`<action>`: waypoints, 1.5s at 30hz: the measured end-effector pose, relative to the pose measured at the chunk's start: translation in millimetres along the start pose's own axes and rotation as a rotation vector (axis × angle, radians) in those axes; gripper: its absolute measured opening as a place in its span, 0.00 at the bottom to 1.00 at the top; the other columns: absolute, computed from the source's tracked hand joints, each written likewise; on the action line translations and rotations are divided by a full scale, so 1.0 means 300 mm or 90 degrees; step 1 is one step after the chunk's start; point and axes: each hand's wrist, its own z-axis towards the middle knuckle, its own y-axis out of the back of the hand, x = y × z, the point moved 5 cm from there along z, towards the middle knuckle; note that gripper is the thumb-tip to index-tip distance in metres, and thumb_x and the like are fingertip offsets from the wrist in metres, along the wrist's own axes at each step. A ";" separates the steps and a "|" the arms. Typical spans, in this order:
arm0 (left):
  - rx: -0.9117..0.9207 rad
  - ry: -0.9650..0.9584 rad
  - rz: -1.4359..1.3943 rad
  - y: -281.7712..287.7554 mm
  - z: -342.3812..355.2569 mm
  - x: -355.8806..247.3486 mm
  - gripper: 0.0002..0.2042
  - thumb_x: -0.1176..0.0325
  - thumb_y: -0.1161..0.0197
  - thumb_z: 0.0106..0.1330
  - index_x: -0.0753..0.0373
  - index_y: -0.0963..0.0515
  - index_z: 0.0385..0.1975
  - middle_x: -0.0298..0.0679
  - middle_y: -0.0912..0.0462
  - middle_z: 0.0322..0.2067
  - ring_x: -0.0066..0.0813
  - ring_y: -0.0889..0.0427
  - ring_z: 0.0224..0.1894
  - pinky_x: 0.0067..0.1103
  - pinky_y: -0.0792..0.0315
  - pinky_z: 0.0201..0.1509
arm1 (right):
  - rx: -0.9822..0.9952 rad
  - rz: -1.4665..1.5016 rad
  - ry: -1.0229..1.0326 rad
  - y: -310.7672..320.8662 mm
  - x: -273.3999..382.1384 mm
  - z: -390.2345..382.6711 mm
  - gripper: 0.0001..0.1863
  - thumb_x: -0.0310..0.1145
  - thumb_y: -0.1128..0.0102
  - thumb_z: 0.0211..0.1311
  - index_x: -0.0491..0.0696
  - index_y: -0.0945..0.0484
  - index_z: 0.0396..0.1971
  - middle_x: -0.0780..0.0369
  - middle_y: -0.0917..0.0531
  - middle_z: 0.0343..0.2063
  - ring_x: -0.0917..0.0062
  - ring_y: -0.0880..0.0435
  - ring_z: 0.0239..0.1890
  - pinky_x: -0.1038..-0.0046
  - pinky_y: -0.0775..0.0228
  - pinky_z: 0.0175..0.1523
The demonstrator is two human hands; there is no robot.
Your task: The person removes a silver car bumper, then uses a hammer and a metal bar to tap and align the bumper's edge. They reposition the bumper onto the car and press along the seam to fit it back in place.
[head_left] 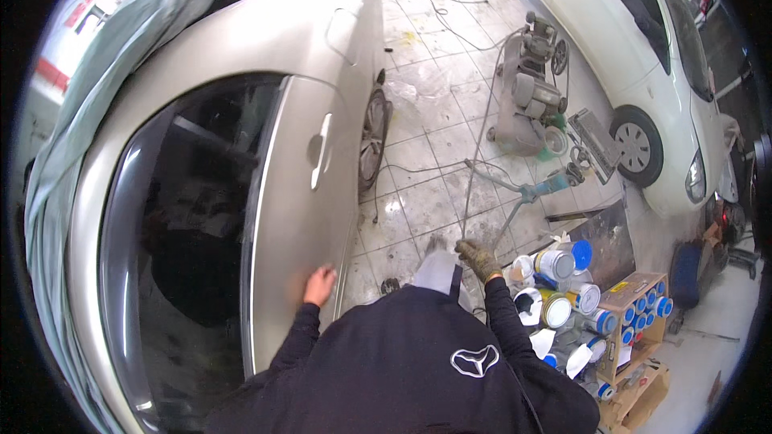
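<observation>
A beige car (265, 88) fills the left half of the view, its side turned to the person, with a grey-green cloth (121, 40) draped over its roof. A white car (643, 56) stands well apart at the upper right, across a tiled floor (434, 88). Between the two cars sits an air compressor (527, 92), with hoses trailing from it over the tiles. At the lower right, paint cans (563, 289) crowd together beside a cardboard box (635, 313) stacked with more cans.

The beige car's door (301, 217) is just in front of the person, its handle (320, 149) well above the hands. The left hand (319, 285) is bare and rests flat against the lower part of the door panel, fingers loosely spread. The right hand (478, 259) wears a dirty work glove and is curled around the end of a thin grey hose (470, 193), held out above the floor near the cans.
</observation>
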 end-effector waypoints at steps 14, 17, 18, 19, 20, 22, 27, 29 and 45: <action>0.260 0.382 -0.032 -0.420 0.941 -0.380 0.20 0.55 0.41 0.72 0.66 0.15 0.46 0.53 0.12 0.41 0.46 0.12 0.47 0.39 0.21 0.52 | 0.080 -0.206 0.085 0.762 0.948 1.444 0.25 0.50 0.40 0.71 0.44 0.17 0.54 0.53 0.13 0.52 0.61 0.15 0.57 0.65 0.25 0.62; 0.306 0.412 -0.059 -0.483 1.207 -0.511 0.19 0.55 0.42 0.73 0.65 0.15 0.47 0.52 0.12 0.42 0.46 0.13 0.47 0.38 0.22 0.54 | 0.090 -0.186 0.143 0.901 1.167 1.785 0.26 0.49 0.38 0.71 0.42 0.17 0.55 0.52 0.13 0.52 0.62 0.15 0.57 0.66 0.25 0.62; 0.310 0.404 -0.066 -0.508 1.336 -0.557 0.18 0.56 0.42 0.73 0.65 0.15 0.48 0.52 0.12 0.42 0.45 0.13 0.48 0.38 0.22 0.54 | 0.087 -0.178 0.135 0.949 1.228 1.895 0.26 0.49 0.38 0.71 0.42 0.18 0.56 0.52 0.13 0.52 0.63 0.15 0.57 0.66 0.25 0.62; 0.312 0.405 -0.072 -0.507 1.455 -0.591 0.18 0.56 0.43 0.74 0.65 0.15 0.48 0.52 0.12 0.42 0.45 0.13 0.48 0.38 0.23 0.55 | 0.085 -0.163 0.124 0.968 1.273 1.988 0.26 0.48 0.37 0.71 0.42 0.18 0.56 0.51 0.13 0.52 0.64 0.15 0.57 0.66 0.25 0.62; 0.310 0.365 -0.062 -0.506 1.591 -0.643 0.18 0.56 0.43 0.74 0.64 0.16 0.49 0.51 0.12 0.42 0.45 0.14 0.48 0.38 0.23 0.55 | 0.082 -0.155 0.102 0.999 1.329 2.082 0.26 0.46 0.36 0.70 0.41 0.18 0.57 0.51 0.13 0.53 0.65 0.15 0.57 0.67 0.25 0.63; 0.279 0.224 -0.003 -0.421 1.954 -0.737 0.17 0.57 0.44 0.75 0.63 0.16 0.50 0.50 0.12 0.43 0.44 0.14 0.48 0.38 0.23 0.56 | 0.061 -0.135 0.112 1.003 1.418 2.315 0.26 0.45 0.35 0.69 0.41 0.19 0.57 0.51 0.13 0.53 0.65 0.15 0.57 0.67 0.25 0.63; -0.014 -0.014 -0.185 0.045 2.766 -1.609 0.22 0.54 0.40 0.73 0.66 0.20 0.56 0.55 0.14 0.50 0.53 0.16 0.54 0.37 0.24 0.60 | 0.019 -0.212 0.222 1.121 1.822 2.779 0.26 0.46 0.32 0.68 0.41 0.18 0.55 0.51 0.13 0.52 0.64 0.13 0.55 0.66 0.23 0.61; -0.110 -0.015 -0.230 0.435 2.970 -1.824 0.22 0.55 0.40 0.75 0.65 0.20 0.58 0.53 0.16 0.55 0.49 0.16 0.58 0.34 0.25 0.63 | 0.038 -0.283 0.315 0.976 2.146 2.925 0.23 0.46 0.30 0.64 0.42 0.17 0.49 0.51 0.11 0.45 0.62 0.11 0.49 0.65 0.21 0.55; -0.747 0.228 0.405 1.659 3.815 -2.274 0.36 0.62 0.24 0.56 0.55 0.29 0.68 0.45 0.29 0.65 0.49 0.25 0.61 0.43 0.28 0.62 | 0.231 -0.514 0.836 -0.213 3.712 3.733 0.51 0.56 0.19 0.46 0.50 0.30 0.69 0.51 0.22 0.61 0.56 0.21 0.62 0.57 0.28 0.66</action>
